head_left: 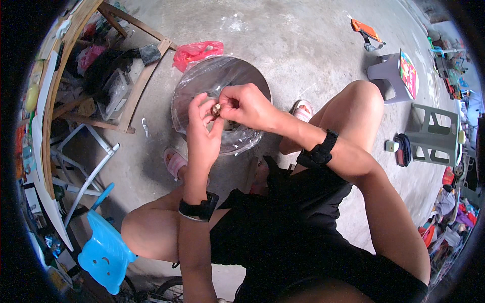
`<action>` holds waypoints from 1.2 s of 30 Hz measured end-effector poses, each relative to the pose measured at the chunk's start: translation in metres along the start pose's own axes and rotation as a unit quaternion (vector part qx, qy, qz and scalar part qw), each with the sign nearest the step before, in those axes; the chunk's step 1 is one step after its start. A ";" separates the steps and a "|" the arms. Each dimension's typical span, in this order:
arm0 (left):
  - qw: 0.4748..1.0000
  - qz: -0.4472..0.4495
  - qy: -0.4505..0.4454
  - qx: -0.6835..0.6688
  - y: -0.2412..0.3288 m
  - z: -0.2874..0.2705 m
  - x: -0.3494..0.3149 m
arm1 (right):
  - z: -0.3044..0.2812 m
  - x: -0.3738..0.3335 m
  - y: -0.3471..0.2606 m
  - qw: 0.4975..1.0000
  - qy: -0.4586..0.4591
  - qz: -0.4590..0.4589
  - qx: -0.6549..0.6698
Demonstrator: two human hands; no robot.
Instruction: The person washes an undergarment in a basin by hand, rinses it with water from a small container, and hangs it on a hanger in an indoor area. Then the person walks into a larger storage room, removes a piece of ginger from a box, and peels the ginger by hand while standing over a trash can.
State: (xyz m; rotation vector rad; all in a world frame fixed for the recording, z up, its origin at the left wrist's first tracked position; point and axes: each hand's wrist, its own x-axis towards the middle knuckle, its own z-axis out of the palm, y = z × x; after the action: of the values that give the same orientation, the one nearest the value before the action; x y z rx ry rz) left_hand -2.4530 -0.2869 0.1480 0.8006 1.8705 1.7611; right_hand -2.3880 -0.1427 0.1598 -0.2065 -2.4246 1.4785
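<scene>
Both hands meet in a close grip over a small brownish piece [216, 109], pinched between the fingertips of the left hand [202, 132] and the right hand [248, 105]. The fingers of each are curled nearly shut around it, with the right thumb and forefinger pressing at its top. It is too small to tell for sure, but it may be a nut or a shelled bit of food.

The piece is held just above a round metal basin [199, 83] on the floor between the person's feet. A clear, crinkled plastic sheet [237, 144] lines or covers the basin and catches the light. What lies inside is hard to read through the glare, so how much is already worked and how much is left cannot be judged; the piece in hand looks mid-way, not yet dropped in.

Each wrist carries a black band [199, 208]. A crumpled red bag [197, 52] lies just beyond the basin on the bare, rough concrete floor [303, 45]. A glossy blue plastic stool [105, 252] stands by the left knee, a grey one [386, 76] well off to the right, and a wooden frame [136, 91] leans at the left.
</scene>
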 end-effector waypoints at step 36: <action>0.983 -0.099 -0.077 -0.133 0.015 -0.016 0.003 | -0.013 0.001 -0.006 0.986 -0.090 -0.138 -0.037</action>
State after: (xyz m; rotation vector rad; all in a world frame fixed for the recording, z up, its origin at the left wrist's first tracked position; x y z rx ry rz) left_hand -2.4641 -0.2962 0.1642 0.6088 1.5169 1.7236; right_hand -2.3846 -0.1341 0.1710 0.2492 -2.5252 1.3348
